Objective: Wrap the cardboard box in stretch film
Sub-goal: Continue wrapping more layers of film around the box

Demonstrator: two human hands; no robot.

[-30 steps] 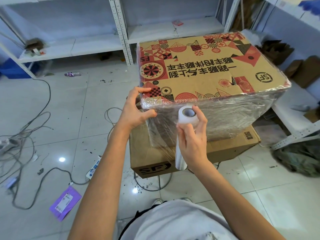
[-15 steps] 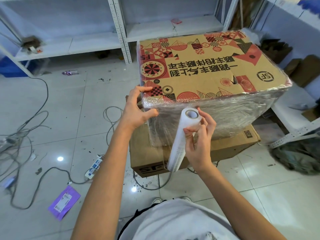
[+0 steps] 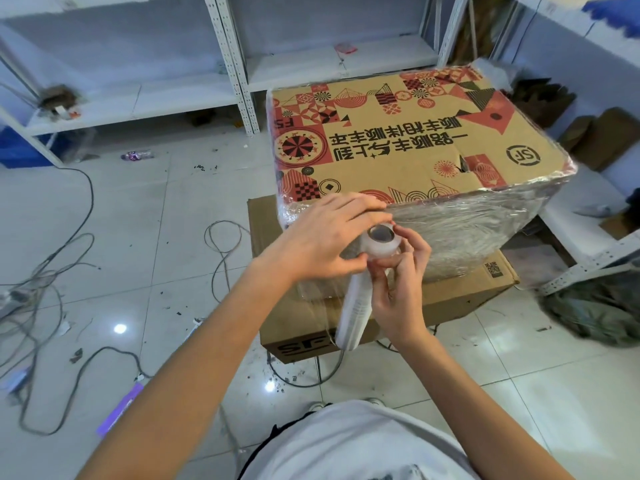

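1. The right hand [image 3: 394, 289] grips the film roll [image 3: 360, 292]; the left hand [image 3: 325, 237] pinches its top.
2. The box [image 3: 408, 150] sits just beyond both hands.
3. Slack tension could let the film wrinkle or tear.

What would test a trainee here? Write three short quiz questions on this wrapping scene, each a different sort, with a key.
1. True or false: the top of the printed box is covered in film.
2. The roll is gripped by: A) left hand only, B) right hand only, C) both hands.
3. Fill in: the printed box rests on a plain ____.

Key:
1. False; film covers its sides, the top shows bare.
2. C; both grip it near its upper end.
3. Box.
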